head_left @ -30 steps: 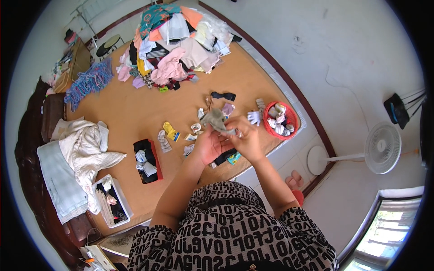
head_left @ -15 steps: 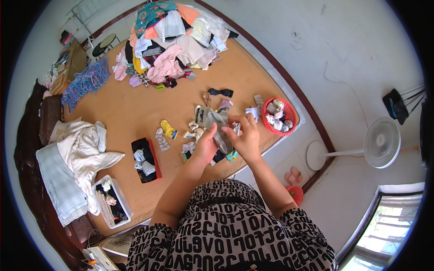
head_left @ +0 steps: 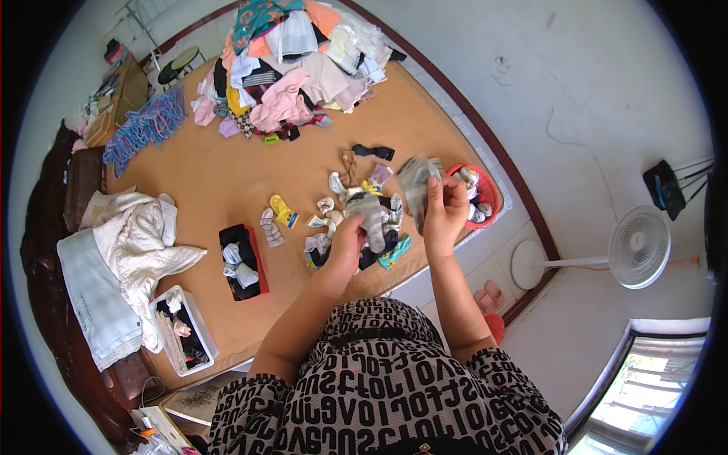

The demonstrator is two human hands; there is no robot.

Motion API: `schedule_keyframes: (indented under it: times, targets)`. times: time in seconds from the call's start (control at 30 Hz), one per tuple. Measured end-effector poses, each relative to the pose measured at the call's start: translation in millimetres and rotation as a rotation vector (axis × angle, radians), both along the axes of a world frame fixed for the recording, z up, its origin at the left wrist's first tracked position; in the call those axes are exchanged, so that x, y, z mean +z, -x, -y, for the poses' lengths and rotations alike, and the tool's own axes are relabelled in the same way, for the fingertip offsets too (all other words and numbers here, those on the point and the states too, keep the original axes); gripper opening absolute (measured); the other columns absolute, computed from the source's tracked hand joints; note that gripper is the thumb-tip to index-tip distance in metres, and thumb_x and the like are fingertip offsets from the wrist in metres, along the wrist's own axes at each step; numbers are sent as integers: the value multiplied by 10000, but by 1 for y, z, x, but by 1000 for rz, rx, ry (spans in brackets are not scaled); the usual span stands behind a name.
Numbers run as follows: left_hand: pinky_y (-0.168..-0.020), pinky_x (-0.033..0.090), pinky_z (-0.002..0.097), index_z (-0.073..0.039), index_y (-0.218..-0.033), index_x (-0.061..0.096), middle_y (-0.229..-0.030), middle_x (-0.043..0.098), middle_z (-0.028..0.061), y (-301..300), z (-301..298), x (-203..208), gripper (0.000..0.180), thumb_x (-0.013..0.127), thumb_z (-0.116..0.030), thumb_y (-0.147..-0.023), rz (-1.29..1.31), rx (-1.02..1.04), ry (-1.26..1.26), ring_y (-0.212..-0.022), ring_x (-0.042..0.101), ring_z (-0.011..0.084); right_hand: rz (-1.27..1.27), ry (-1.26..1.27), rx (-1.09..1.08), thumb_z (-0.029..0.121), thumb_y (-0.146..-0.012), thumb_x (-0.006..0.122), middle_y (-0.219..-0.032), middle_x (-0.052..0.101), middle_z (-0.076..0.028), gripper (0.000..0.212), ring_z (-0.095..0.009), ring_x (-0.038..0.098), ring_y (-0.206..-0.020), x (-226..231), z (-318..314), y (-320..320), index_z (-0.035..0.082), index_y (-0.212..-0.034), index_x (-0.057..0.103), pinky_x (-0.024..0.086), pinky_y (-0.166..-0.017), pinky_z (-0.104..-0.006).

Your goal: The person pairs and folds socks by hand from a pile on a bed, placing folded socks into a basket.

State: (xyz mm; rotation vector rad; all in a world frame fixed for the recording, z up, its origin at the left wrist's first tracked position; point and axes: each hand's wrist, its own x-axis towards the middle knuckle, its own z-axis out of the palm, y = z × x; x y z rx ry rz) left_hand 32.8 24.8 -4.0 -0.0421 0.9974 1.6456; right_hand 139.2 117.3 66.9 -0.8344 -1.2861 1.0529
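A light grey sock (head_left: 373, 230) is pinched in my left hand (head_left: 349, 246), over a loose heap of small socks (head_left: 331, 221) on the brown bed mat. My right hand (head_left: 444, 216) grips a second grey sock (head_left: 417, 182), slightly blurred, just left of the red basket (head_left: 497, 199). Rolled socks lie inside that basket, partly hidden behind my right fingers. A yellow sock (head_left: 283, 211) and a striped sock (head_left: 271, 229) rest side by side left of the heap. Behind the heap lies a black sock (head_left: 374, 152).
A black and red box (head_left: 262, 277) with folded socks and a white bin (head_left: 210, 339) of clothes stand at left. A large clothes pile (head_left: 282, 102) covers the far end, near blue hangers (head_left: 146, 136). Crumpled bedding (head_left: 140, 243) lies left. A white fan (head_left: 638, 236) stands right.
My hands have moved apart: the right one has gone right toward the red basket with one grey sock. My left hand stays over the heap with the other.
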Motion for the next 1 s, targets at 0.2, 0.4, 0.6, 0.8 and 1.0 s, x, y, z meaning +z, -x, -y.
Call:
schedule_keyframes:
  times: [0.2,0.4,0.6,0.8,1.0]
  targets:
    - [-837,432,297,4,-1040,529,-1003,578,82,-2,-1,-8,266,446,-180,-866,-60,-116,-34,-908,558,164,934,-799,179,31,-645,659,-837,641,-32,166,-225,578,-751,-5,13,3,50,-802,608,497,-579,-314]
    - [-760,465,287,-42,-1011,549,-933,601,54,-2,0,15,255,465,-256,-898,226,-40,-151,-850,580,147,904,-748,366,95,-671,637,-920,632,-26,194,-219,567,-868,-19,31,0,59,-861,617,501,-658,-314]
    - [-722,491,273,-33,-1042,545,-947,615,54,2,0,3,240,491,-224,-908,90,-111,-189,-844,602,152,857,-811,522,101,-670,670,-1028,604,-66,277,-247,543,-966,-13,33,-12,56,-939,623,460,-784,-357]
    - [-787,495,312,-9,-1126,514,-1056,613,103,12,-2,18,293,429,-211,-932,90,-120,-218,-940,605,188,766,-763,431,83,-551,791,-1170,496,-156,770,-326,519,-1014,-28,29,-51,90,-1236,439,454,-807,-370]
    - [-804,490,342,-12,-1172,490,-1091,605,101,21,-5,20,308,396,-182,-932,188,-198,-141,-964,601,200,867,-678,368,56,-495,791,-1260,400,-169,836,-344,431,-1094,-39,17,-62,116,-1248,433,393,-890,-417]
